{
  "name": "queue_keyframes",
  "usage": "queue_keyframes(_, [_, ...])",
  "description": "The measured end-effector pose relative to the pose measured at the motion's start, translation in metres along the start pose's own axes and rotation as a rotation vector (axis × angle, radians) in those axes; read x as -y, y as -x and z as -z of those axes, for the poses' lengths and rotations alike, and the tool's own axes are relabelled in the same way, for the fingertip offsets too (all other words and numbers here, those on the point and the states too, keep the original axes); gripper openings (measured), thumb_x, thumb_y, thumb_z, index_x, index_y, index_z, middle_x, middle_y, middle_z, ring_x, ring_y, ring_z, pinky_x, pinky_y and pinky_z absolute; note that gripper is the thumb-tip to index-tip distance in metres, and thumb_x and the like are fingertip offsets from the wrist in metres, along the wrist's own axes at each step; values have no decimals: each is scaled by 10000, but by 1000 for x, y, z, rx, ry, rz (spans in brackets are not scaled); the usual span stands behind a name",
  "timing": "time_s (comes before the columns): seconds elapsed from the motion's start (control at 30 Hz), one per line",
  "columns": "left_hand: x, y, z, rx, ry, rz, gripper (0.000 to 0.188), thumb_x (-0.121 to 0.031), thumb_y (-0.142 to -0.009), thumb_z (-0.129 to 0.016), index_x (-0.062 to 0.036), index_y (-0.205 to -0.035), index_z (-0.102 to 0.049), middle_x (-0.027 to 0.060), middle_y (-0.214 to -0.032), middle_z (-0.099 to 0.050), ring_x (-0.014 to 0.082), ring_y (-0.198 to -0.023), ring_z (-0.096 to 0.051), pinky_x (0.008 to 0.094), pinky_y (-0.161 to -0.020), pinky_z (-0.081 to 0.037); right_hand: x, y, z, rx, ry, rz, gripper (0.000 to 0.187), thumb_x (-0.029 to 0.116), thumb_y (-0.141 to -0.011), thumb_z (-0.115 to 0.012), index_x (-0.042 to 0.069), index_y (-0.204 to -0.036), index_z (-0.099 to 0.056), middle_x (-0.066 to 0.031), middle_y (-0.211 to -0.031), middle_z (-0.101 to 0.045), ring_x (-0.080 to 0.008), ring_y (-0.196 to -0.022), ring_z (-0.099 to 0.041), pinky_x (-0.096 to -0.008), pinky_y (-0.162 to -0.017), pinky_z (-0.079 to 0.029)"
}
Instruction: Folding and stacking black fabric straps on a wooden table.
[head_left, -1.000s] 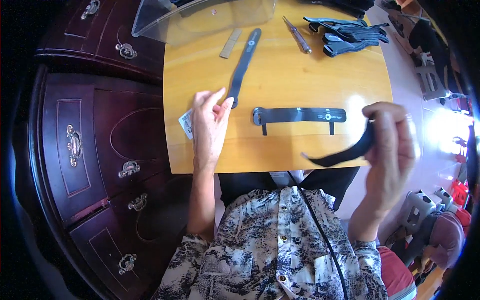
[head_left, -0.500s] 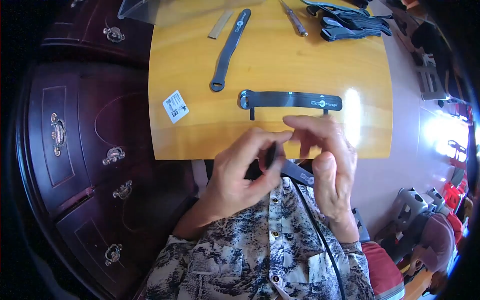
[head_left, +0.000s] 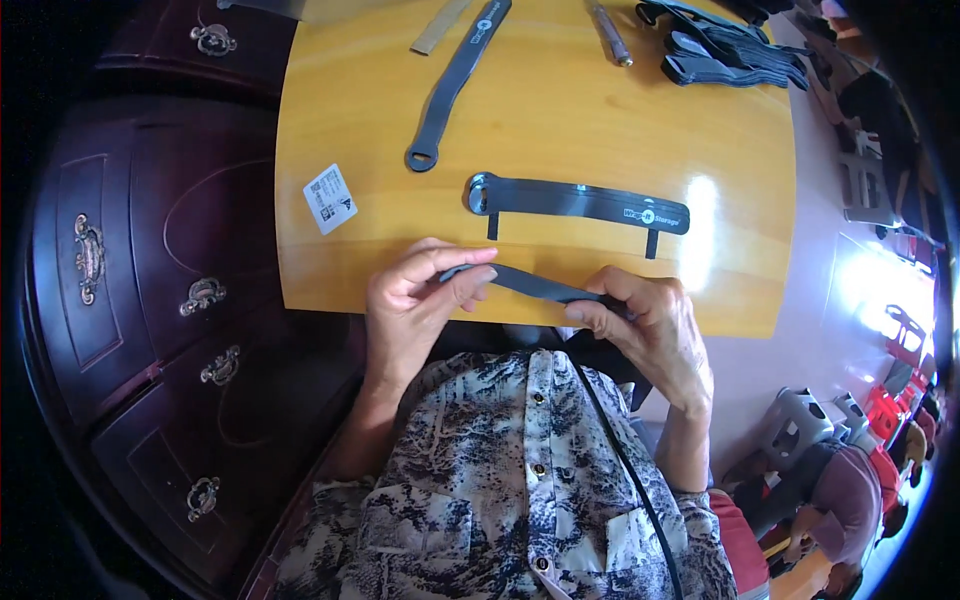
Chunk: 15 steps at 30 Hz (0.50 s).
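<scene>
A dark grey storage strap [head_left: 540,284] stretches between my two hands, just above the table's near edge. My left hand [head_left: 415,300] pinches one end between thumb and fingers. The other end is gripped by my right hand [head_left: 648,318], whose fingers partly hide it. Beyond my hands, a second strap [head_left: 570,199] lies crosswise, with a round metal eyelet at its left end and two short black tabs beneath it. Another strap [head_left: 455,95] with a slotted end lies lengthwise farther off.
A pile of black straps [head_left: 730,58] sits at the far right, near a screwdriver-like tool [head_left: 612,35]. A brown strip [head_left: 440,28] lies far left, a white label [head_left: 330,199] at the table's left. Dark drawers [head_left: 120,250] flank the left; grey stools [head_left: 795,425] and people are right.
My hands have moved apart. The strap, earlier bent in my left hand with its end hanging, is now drawn out lengthwise, and my right hand has taken hold of its end.
</scene>
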<state>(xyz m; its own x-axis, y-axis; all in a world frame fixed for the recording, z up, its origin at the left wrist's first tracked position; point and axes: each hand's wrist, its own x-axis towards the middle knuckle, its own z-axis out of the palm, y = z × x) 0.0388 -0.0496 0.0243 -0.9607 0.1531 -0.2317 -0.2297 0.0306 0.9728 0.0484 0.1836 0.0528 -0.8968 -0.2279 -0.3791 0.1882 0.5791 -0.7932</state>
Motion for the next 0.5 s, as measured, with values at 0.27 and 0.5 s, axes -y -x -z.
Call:
queue_keyframes(0.27, [1,-13,10,11,188,140,179,6,-870,-617,60,-1040,-631,128,-899,-672,174,-728,-667,269,-660,-541,-20,-1,32,-67,-199,-134,201,195,-876,-656,-2,-838,-639,-27,-600,-562,-78,-592,-553,-255,-554,-455])
queue_keyframes(0.5, [5,-14,9,-19,22,90,132,11,-887,-589,60,-1005,-625,145,-890,-673,201,-750,-681,296,-696,-563,-27,3,33,-91,-243,-180,199,193,-875,-663,4,-925,-631,-15,-604,-567,-76,-548,-499,-239,-503,-391])
